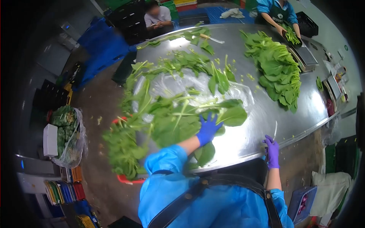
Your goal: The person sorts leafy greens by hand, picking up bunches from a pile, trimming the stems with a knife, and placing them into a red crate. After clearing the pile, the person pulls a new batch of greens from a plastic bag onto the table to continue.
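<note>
My left hand (208, 130), in a purple-blue glove, lies with spread fingers on leafy greens (175, 127) near the front edge of the metal table (243, 136). Its palm faces down on the stems and broad leaves. To the right, my right hand (271, 152), gloved in purple, is closed around a small knife (275, 131) whose pale blade points up, away from me. Behind the greens a clear plastic sheet (178, 85) is spread, ringed by more leaves and scraps.
A red-rimmed basket (129, 180) heaped with greens stands at the table's left. Leafy bunches (275, 66) lie at the back right, beside a scale (306, 57). Another knife (213, 38) lies far back. A co-worker (279, 15) holds greens there; another person (157, 19) sits beyond the table.
</note>
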